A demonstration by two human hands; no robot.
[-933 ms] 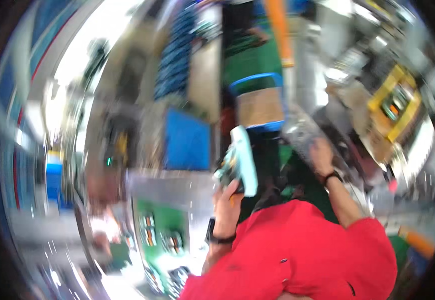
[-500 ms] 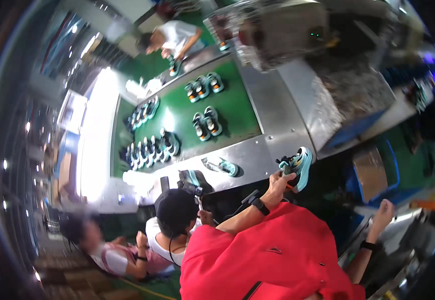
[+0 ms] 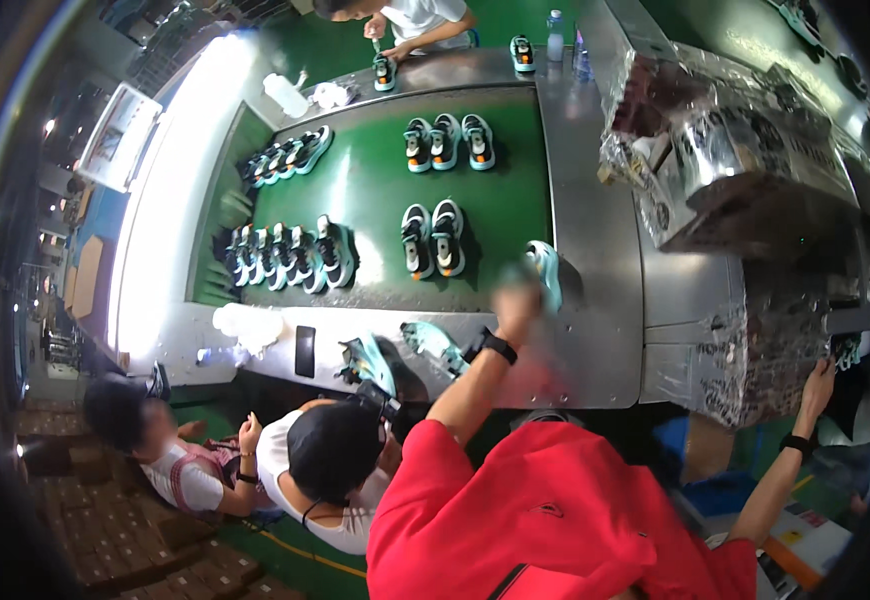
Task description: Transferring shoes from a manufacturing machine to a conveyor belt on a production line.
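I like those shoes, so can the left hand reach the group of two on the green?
Probably yes: the left hand is close to the two shoes, with nothing seeming to stand between. But it's at another shoe; blur hides whether it's holding that.

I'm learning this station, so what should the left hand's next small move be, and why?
Probably shift the shoe left, toward the nearby pair on the green surface: the left hand is at it, it sits by that surface's right edge, and bare green lies between. Blur hides whether the grip is closed.
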